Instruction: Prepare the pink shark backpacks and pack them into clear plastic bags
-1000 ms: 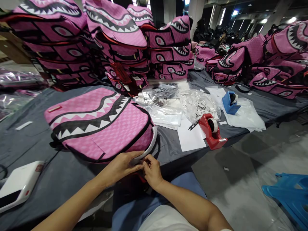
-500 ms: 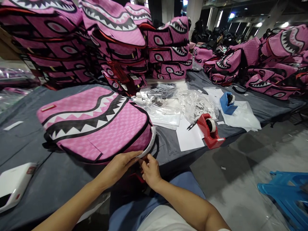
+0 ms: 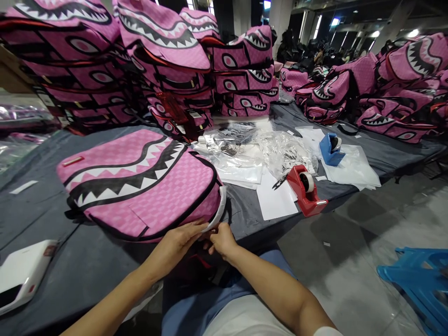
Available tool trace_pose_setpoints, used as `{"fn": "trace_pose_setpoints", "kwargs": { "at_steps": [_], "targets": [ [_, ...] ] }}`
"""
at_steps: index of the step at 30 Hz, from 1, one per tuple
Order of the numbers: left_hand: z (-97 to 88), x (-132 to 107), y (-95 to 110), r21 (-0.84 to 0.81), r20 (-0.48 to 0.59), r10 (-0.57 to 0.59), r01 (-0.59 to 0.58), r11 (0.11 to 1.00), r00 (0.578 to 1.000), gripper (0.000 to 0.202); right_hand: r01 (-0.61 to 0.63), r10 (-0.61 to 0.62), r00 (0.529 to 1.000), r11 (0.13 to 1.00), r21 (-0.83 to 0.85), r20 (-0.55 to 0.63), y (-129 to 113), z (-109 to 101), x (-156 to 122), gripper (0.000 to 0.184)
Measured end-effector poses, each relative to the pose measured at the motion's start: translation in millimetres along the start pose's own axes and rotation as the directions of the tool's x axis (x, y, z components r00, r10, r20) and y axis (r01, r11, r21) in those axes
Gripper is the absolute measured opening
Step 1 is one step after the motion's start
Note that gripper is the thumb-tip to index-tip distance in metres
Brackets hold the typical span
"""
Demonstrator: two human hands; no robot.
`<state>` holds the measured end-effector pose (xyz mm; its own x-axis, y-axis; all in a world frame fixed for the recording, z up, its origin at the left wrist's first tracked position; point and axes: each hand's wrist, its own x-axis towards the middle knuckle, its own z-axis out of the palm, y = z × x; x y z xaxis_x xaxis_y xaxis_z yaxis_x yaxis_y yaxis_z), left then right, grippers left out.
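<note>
A pink checkered backpack with a black-and-white shark-mouth print lies flat on the grey cloth-covered table, its near right end at the table's edge. Around that end curves a white-covered strap. My left hand is closed on the strap's lower end, fingers together against the bag's side. Just right of it, my right hand has its fingers curled in a pinch below the strap's end. What its fingertips hold is hidden under the bag's edge.
Stacked pink backpacks line the back, and more lie at right. Clear plastic bags, white paper, a red tape dispenser and a blue one lie right of centre. A white device sits left; a blue stool stands on the floor.
My right hand has turned slightly and its fingers have slid further under the strap's end. My left hand stays at the strap. The view has shifted a little.
</note>
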<state>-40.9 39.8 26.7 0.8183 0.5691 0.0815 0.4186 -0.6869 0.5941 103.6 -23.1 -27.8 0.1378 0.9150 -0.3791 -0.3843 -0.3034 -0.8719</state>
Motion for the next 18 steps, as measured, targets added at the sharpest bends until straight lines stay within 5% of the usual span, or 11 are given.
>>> {"fn": "trace_pose_setpoints", "kwargs": {
  "at_steps": [10, 18],
  "targets": [
    [-0.3, -2.2, -2.7, -0.01, -0.023, 0.022, -0.023, 1.0, 0.999, 0.049, -0.074, 0.074, 0.997, 0.99, 0.117, -0.003, -1.4, 1.6, 0.9, 0.033],
    [6.0, -6.2, -8.4, 0.007, -0.044, 0.009, -0.009, 1.0, 0.999, 0.045, -0.163, 0.159, 0.987, 0.938, 0.306, 0.04, 9.2, 14.7, -27.1, 0.029]
  ]
}}
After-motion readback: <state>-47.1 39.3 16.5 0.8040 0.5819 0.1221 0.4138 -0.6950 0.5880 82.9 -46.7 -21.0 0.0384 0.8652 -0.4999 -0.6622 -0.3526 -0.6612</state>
